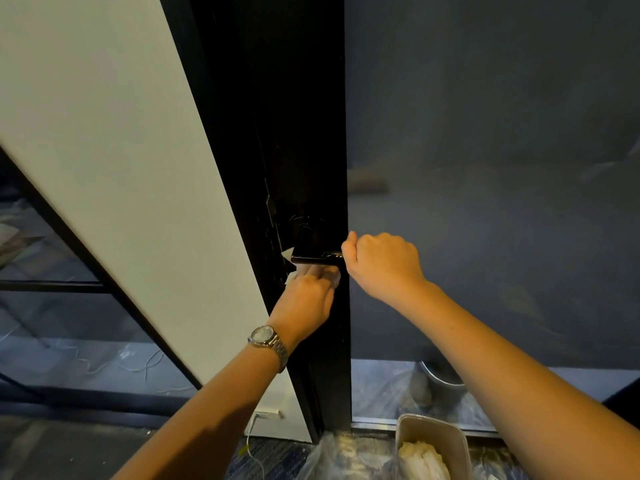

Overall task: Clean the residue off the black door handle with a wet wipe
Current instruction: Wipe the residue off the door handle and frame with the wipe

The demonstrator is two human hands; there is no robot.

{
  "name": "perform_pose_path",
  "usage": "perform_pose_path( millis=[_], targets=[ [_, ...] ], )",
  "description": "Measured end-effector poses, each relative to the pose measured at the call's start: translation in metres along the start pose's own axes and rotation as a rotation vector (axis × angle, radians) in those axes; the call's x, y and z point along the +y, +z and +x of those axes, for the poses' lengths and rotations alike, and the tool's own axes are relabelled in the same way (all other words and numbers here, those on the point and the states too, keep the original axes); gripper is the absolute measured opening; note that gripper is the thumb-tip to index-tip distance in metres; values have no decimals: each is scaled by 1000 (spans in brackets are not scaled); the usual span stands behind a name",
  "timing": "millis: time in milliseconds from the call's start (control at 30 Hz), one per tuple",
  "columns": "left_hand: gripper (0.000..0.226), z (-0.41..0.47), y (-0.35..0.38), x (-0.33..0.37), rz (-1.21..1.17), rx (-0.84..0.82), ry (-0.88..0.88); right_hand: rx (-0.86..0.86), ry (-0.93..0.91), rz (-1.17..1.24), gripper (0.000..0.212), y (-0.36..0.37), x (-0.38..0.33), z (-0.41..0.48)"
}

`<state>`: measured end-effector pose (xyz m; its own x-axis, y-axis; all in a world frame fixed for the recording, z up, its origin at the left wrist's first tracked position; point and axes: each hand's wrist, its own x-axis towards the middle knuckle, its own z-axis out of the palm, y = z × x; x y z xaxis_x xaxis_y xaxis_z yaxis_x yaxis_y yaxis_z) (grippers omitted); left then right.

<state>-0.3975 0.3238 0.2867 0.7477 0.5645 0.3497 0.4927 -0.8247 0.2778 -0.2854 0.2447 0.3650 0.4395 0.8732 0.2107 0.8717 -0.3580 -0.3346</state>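
1. Black door handle (311, 260) sits mid-frame on the dark door stile (311, 133), with its lever horizontal.
2. Right hand (381, 265), at 3 o'clock of the lever, curls round its free end.
3. Left hand (306, 299), at 6 o'clock, bunches its fingers on the wet wipe (327, 271) and presses it to the lever's underside.
4. To do it well: brace the lever, wrap the wipe round it, rub lengthwise, refold to a fresh face. The residue itself is too dark to see.
5. Wipe tub (429, 441) is on the floor at 5 o'clock.

The handle (311, 260) is glossy black, looks like metal. The wipe (325, 271) is thin white cloth-ish stuff. Shiny metal watch (268, 339) at 7 o'clock, dull foil tray (401, 432) at 5 o'clock.
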Motion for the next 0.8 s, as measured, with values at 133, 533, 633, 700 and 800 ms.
perform_pose_path(
  millis=[133, 533, 633, 700, 800],
  targets=[
    [31, -1, -1, -7, -13, 69, -58, 10, -39, -7, 58, 1, 3, -3],
    [35, 3, 4, -6, -176, 221, -288, 35, -78, -42, 58, 6, 5, 0],
    [26, 1, 4, -5, -185, 191, -265, 40, -83, -49, 58, 6, 5, 0],
    [23, -1, 0, -10, -127, 145, -168, 39, -83, -45, 58, 5, 5, 1],
    [20, -2, -6, -23, -65, 188, -138, 39, -88, -50, 57, 5, 6, 1]
  ],
)
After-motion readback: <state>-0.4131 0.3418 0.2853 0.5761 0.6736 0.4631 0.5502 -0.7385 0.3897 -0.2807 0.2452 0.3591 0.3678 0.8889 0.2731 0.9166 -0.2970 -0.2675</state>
